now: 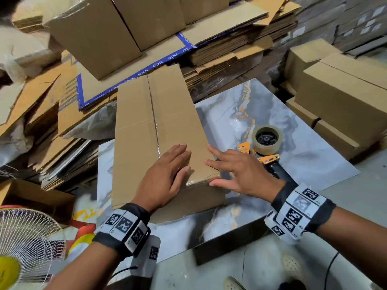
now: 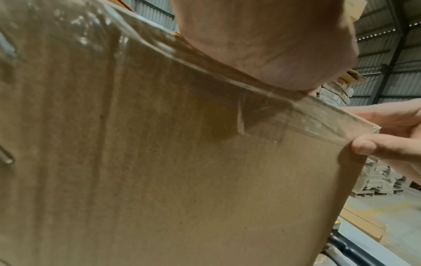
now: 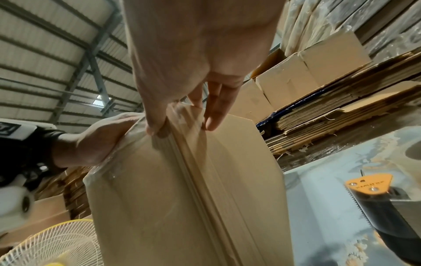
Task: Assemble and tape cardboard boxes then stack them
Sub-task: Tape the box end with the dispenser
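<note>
Long closed brown cardboard box (image 1: 155, 130), clear-taped seam, flat on marble slab (image 1: 293, 130)

- On my head view, a flattened cardboard sheet (image 1: 117, 78) behind the box carries a blue border printed with a repeated white word; I read it roughly as "NOBEND", though the letters are small and skewed.
- The wrist bands (image 1: 125, 225) on both arms show black-and-white square code markers; I can make out no lettering on them.
- The tape dispenser's orange plate (image 3: 369, 185) bears a short embossed brand word in my right wrist view, too blurred for me to read.
</note>
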The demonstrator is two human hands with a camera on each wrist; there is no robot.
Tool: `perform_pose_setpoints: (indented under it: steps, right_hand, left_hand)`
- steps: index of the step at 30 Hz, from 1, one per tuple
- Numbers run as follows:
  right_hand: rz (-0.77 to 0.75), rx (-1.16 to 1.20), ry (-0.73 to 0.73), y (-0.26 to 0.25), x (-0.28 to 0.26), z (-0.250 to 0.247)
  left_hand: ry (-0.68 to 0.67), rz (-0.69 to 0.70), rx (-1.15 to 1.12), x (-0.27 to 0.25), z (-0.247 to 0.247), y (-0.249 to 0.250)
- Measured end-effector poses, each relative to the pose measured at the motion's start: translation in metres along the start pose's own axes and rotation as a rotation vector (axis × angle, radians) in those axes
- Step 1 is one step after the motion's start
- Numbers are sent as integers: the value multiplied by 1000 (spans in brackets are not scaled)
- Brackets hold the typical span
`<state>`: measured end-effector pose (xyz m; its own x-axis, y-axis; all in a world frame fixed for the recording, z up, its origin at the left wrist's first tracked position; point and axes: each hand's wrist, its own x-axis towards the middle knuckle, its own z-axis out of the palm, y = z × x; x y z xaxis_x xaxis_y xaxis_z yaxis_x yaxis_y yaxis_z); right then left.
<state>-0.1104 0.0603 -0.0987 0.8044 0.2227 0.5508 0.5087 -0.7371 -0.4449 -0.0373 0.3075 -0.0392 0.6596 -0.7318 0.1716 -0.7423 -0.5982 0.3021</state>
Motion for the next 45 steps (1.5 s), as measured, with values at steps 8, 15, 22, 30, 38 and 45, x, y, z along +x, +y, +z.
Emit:
perform_pose_setpoints:
  steps: [8,15,22,30,38,45]
  right_hand:
    - [64,107,-10,-9,1,-10]
    - [-3,18,61,-7,4,-5]
    - [-51,-162,-8,-8,6,-9]
    - [-67,-335,-36,-27,29,-16]
    - [-127,-355,-250,-23,35,8]
    - [-160,-487,-339,-25,35,3]
  left_hand:
    - [34,0,7,-1,0,3]
    - [75,11,36,-2,1,3]
    - [74,3,72,-1,1,4]
    - [192,-2,24,-5,0,6]
    - [580,-360,-259,-5,-5,-5]
    - [285,-187,-193,-12,-21,-11]
